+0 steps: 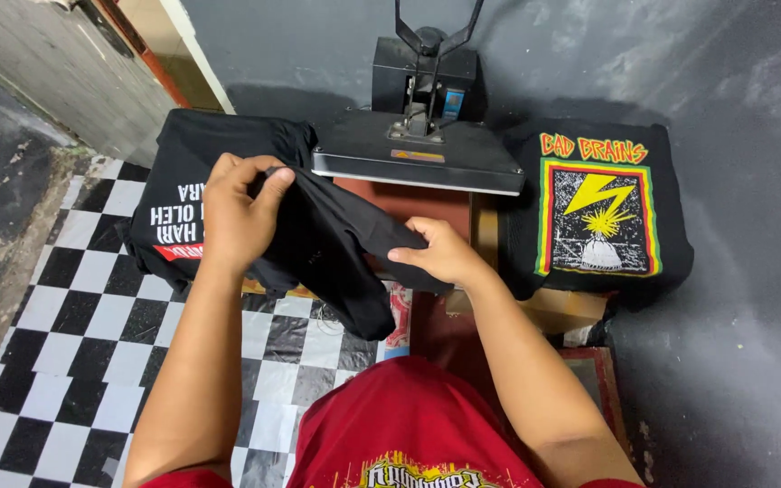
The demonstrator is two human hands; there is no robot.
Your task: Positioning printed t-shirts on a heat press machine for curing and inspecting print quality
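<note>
Checkered black-and-white floor (65, 361) below, grey wall behind. Nearest: left hand (237, 212) with fingers pinched on black garment (336, 253); right hand (445, 253) with fingers closed on its lower fold, held over red lower platen (427, 203). Beyond: heat press (418, 149) raised, printed shirt stacks (603, 212) either side. Risk: loose cloth bunching, or knuckles brushing hot plate above.

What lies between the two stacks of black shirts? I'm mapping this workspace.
In the head view, the heat press stands between the left stack and the right stack.
</note>
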